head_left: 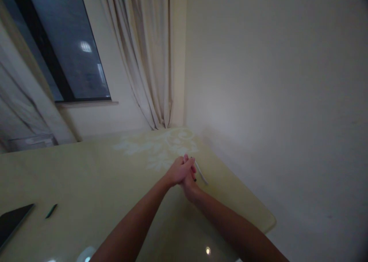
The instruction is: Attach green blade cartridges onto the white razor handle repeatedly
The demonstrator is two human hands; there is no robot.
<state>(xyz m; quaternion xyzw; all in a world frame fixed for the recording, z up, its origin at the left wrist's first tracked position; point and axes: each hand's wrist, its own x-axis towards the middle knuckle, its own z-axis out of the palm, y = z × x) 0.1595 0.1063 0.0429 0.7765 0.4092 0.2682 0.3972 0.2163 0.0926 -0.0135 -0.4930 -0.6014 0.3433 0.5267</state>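
Note:
Both of my hands are clasped together above the pale yellow table. My left hand is closed over the fingers of my right hand, which is closed too. Small dark tips show at the right side of the hands, but what they belong to is hidden by the fingers. Just right of the hands is a thin white strip-like piece, slanting down to the right; whether it touches the fingers I cannot tell.
At the left lie a small dark green stick-like item and a dark flat panel. A pale floral pattern marks the far tabletop. Beyond are a curtain, a window and a bare wall along the right.

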